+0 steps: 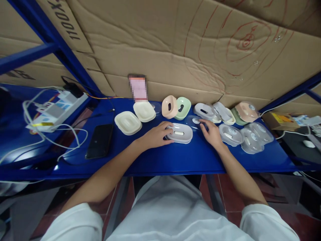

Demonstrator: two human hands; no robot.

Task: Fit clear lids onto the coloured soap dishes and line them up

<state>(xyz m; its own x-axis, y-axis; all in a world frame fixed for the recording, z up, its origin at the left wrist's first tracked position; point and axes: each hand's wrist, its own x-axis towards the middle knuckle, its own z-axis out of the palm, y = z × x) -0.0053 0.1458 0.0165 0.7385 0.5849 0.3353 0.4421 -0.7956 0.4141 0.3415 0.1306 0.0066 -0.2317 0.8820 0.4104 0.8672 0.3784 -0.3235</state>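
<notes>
My left hand (162,134) grips the left end of a pale grey soap dish (186,130), which lies on the blue table with a whitish oval slot in its middle. To the right, my right hand (209,132) has its thumb and fingers on the edge of a clear plastic lid (190,122) with a round label. That lid lies just behind the grey dish. Behind them stand a peach dish (166,110) and a green dish (187,106), each with a dark oval in it.
Two cream dishes (127,123) sit at the left, beside a black phone (99,140). Several lidded dishes (229,134) crowd the right side. A power strip (54,112) with tangled white cables is far left. Cardboard (155,43) walls the back.
</notes>
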